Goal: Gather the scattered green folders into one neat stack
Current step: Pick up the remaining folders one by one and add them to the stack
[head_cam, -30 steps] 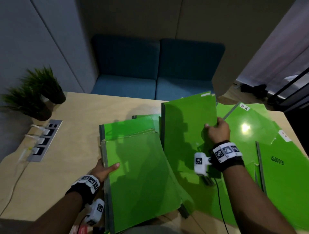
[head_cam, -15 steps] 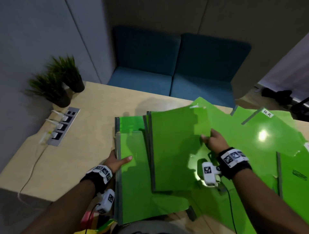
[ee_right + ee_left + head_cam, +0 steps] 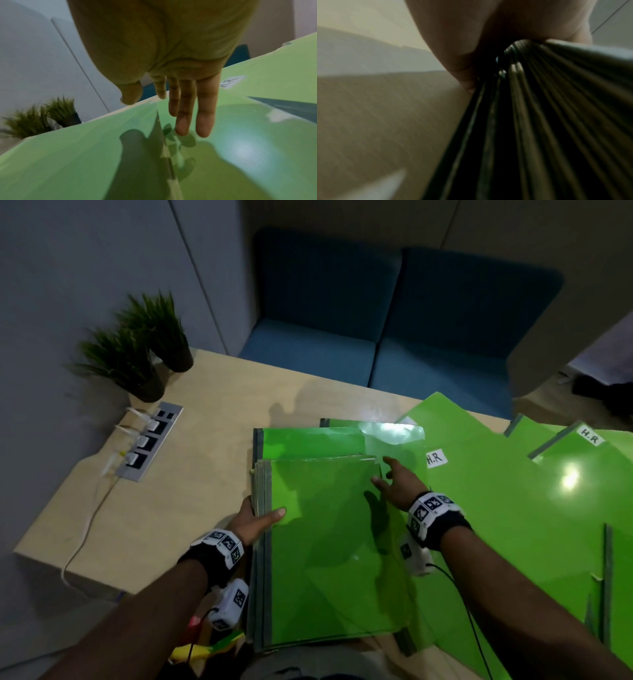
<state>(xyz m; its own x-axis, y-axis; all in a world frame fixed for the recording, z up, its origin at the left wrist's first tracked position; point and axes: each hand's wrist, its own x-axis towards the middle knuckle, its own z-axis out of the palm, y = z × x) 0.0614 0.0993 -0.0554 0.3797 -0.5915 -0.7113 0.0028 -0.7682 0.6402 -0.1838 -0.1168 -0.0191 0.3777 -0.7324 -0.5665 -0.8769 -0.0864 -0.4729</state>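
Note:
A stack of green folders (image 3: 329, 549) lies on the wooden table (image 3: 185, 501) in front of me. My left hand (image 3: 255, 520) grips the stack's grey spine edge, thumb on top; the left wrist view shows the layered folder edges (image 3: 539, 121) under the thumb. My right hand (image 3: 394, 484) hovers with straight fingers over the stack's right edge; its fingers (image 3: 204, 112) hold nothing. More green folders (image 3: 513, 508) lie spread to the right, two with white "H.R" labels (image 3: 435, 458).
Two potted plants (image 3: 137, 350) stand at the table's far left, by a socket strip (image 3: 147, 443) with plugged white cables. A blue sofa (image 3: 376, 330) sits behind the table. Coloured items (image 3: 205, 645) show below the near edge.
My right hand carried a green folder leftward onto the stack and let go of it; its fingers are now straight. The left hand kept its grip on the stack's edge.

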